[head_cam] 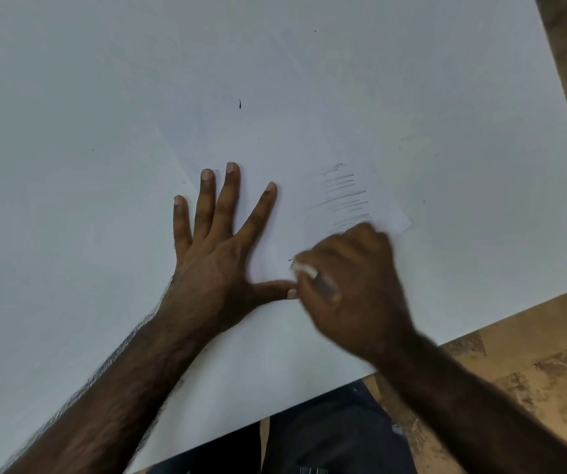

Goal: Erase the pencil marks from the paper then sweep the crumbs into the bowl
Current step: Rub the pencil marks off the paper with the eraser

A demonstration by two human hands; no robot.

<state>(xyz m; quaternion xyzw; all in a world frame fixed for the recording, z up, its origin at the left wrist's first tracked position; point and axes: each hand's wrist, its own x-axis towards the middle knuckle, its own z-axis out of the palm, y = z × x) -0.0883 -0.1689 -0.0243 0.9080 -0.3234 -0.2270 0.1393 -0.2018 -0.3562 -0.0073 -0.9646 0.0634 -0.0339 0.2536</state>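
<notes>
Left hand (213, 254) blocks paper's (275, 138) near-left side.

Left hand (218, 258): your fingers lie spread and flat on the paper (275, 138), holding it to the white table (53, 165).
Right hand (350, 285): blurred, curled round a white eraser (304, 269) beside your left thumb.
Pencil marks (343, 196): grey strokes just beyond your right hand.
Crumbs (240, 104): dark specks farther off.
</notes>
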